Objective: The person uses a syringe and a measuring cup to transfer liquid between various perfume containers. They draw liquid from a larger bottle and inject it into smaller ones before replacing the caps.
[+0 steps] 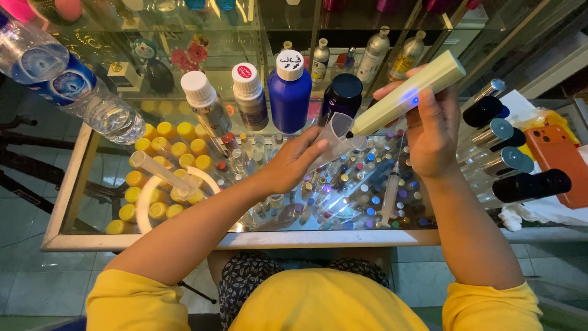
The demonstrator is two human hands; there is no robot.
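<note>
From the head camera, looking down, my left hand (294, 162) holds a small clear plastic beaker (335, 136) above the glass desk (245, 238), fingers curled shut around its lower wall with the thumb on the near side. My right hand (432, 132) is wrapped closed around a pale green pen-shaped tool (407, 95) with a blue light glowing on its side, its dark tip dipped into the mouth of the beaker. The beaker looks light, thin-walled and a little slippery, so I judge it is best pinched low on the body, leaving the rim free for the tool; squeezing hard would likely flex it. The tool seems stiff and light, well held at mid-barrel, as I have it. Below my hands, under the glass, lie many tiny vials with coloured caps, and a syringe (389, 196) rests on the desk just beneath my right wrist. A bigger syringe (160, 171) lies to the left over a cluster of yellow-capped bottles (165, 144). Behind stand a blue bottle (290, 92) with a white cap, two silver bottles (226, 101) and a dark jar (342, 95); slim dark tubes (508, 162) lie at the right.
</note>
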